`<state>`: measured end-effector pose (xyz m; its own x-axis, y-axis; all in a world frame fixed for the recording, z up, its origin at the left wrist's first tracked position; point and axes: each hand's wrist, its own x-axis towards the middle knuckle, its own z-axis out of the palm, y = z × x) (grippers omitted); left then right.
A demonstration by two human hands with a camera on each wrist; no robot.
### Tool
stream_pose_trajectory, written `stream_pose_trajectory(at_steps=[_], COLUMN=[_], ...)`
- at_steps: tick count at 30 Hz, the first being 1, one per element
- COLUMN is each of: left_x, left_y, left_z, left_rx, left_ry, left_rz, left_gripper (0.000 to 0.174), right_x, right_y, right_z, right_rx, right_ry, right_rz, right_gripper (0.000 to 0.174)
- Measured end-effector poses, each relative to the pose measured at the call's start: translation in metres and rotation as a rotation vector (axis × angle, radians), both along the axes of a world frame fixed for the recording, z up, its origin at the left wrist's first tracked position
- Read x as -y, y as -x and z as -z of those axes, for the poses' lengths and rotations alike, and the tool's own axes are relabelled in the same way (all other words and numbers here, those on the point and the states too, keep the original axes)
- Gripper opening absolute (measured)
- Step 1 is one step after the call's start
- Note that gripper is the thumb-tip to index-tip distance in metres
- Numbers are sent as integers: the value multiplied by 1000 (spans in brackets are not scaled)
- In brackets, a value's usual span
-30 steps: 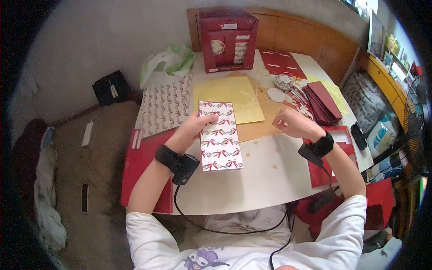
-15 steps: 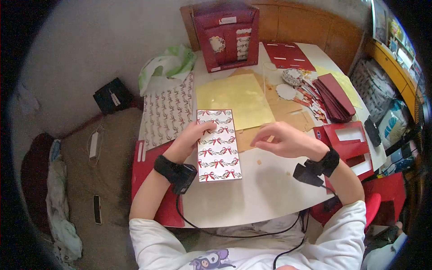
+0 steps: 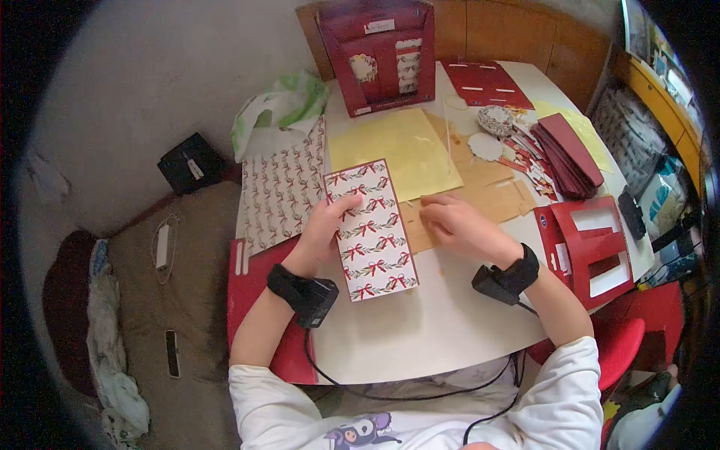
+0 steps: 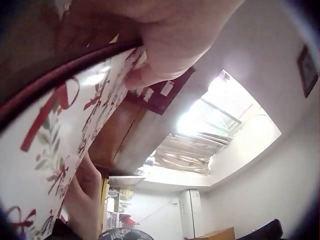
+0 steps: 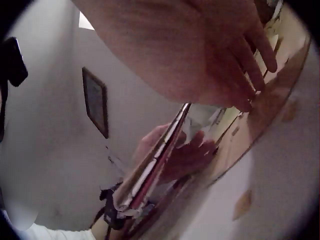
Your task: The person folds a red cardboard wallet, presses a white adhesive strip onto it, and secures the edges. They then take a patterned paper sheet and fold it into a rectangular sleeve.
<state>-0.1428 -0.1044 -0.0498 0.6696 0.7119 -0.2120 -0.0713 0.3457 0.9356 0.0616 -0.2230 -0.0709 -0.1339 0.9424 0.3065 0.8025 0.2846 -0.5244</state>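
Note:
My left hand (image 3: 328,229) grips the left side of a flat, bow-printed paper packet (image 3: 375,247), its thumb lying across the printed face. The packet is white with red bows and green sprigs, edged in dark red. It is held tilted over the white table; in the right wrist view its side edge (image 5: 155,165) shows pale and dark red layers. Close to the packet's right side, my right hand (image 3: 469,229) is low over a brown paper sheet (image 3: 487,191). In the right wrist view its fingers (image 5: 245,62) extend down toward that sheet; the thumb is hidden.
A yellow sheet (image 3: 420,154) lies behind the packet. Printed paper (image 3: 281,195) and a red board (image 3: 266,300) are at left. A dark red box (image 3: 379,60) stands at the back. Maroon folded pieces (image 3: 566,157), paper tags (image 3: 529,154) and a red cut-out frame (image 3: 592,251) lie right.
The right hand has moved left and in toward the packet, lowering to the brown sheet. The packet has tilted in the left hand, its lower end swinging right. The head view has shifted slightly.

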Motion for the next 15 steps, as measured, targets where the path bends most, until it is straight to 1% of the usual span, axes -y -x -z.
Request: stream_pose_trajectory(at_steps=[3, 5, 6, 8, 11, 15], left_x=[-1, 3, 3, 1, 0, 7], left_y=[0, 1, 1, 0, -2, -2], left_z=[8, 8, 9, 15, 24, 15], left_rx=[39, 22, 19, -16, -12, -34], left_ry=[-27, -15, -12, 16, 11, 17], left_rz=[-35, -67, -66, -31, 23, 54], left_gripper=[28, 27, 27, 27, 26, 28], right_x=[3, 7, 7, 6, 4, -1], right_y=[5, 8, 8, 8, 8, 7], right_z=[-3, -3, -4, -7, -7, -7], right_rx=[9, 77, 74, 160, 159, 137], right_ry=[-33, -110, -107, -90, -19, 34], right_rz=[4, 13, 14, 16, 58, 114], right_gripper=[20, 20, 20, 18, 14, 12])
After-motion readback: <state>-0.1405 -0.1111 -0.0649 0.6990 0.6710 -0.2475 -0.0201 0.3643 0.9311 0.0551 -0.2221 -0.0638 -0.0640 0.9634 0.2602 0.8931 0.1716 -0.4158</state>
